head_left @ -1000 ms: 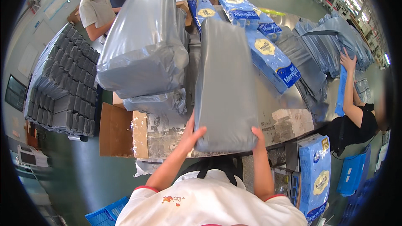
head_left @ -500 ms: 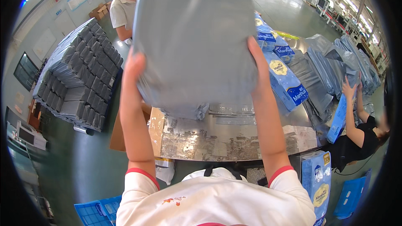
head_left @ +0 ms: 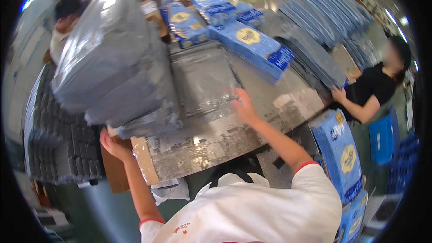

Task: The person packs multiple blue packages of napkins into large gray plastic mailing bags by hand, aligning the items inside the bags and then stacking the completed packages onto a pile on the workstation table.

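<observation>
A tall stack of grey plastic-wrapped packages stands on the left part of the metal table. My left hand is beside the stack's lower left, fingers apart, holding nothing. Right of the stack lies a flat pile of grey plastic bags. At that pile's right edge is my right hand, fingers spread and slightly blurred; whether it touches the bags I cannot tell. Farther back lie several blue tissue packs, the nearest blue pack lying slantwise across the table.
Brown cardboard sits below the table's left edge, near a large block of stacked grey packages. At right, a co-worker in black handles a grey package. Blue packs stand upright beside my right side.
Both hands have let go of the grey package they held up; one now tops the left stack. My hands have come down and apart. The right co-worker's blue pack is no longer visible in hand.
</observation>
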{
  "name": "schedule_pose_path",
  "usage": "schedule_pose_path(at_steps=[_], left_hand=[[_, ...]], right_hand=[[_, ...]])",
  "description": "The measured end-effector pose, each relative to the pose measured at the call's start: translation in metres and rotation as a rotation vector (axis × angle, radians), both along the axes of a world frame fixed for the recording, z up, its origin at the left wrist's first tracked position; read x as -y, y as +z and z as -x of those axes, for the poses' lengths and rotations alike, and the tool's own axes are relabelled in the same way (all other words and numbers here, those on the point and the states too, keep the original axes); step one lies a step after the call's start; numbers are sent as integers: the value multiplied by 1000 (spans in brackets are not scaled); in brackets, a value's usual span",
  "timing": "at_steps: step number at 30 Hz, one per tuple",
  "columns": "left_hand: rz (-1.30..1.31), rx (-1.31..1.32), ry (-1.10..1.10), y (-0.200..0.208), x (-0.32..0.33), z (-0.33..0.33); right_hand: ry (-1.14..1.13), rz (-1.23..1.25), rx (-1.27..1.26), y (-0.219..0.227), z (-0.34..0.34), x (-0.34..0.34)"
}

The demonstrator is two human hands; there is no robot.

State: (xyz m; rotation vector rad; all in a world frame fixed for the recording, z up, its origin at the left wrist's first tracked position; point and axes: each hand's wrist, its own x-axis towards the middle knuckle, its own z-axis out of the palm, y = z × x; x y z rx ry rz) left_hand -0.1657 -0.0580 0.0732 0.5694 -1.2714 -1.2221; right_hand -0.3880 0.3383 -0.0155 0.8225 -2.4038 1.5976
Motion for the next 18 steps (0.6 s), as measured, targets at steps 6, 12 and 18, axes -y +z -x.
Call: schedule_pose_path(at_steps=[6, 12, 18], left_hand=[[-519, 999, -785, -215, -165, -19], [-445, 1076, -2002, -188, -395, 86], [-346, 1186, -2324, -195, -526, 130]], right_hand=[[-964, -681, -284, -58, 53, -367], [-1292, -902, 374, 12, 9, -523], [-1456, -1070, 673, 8, -75, -567]])
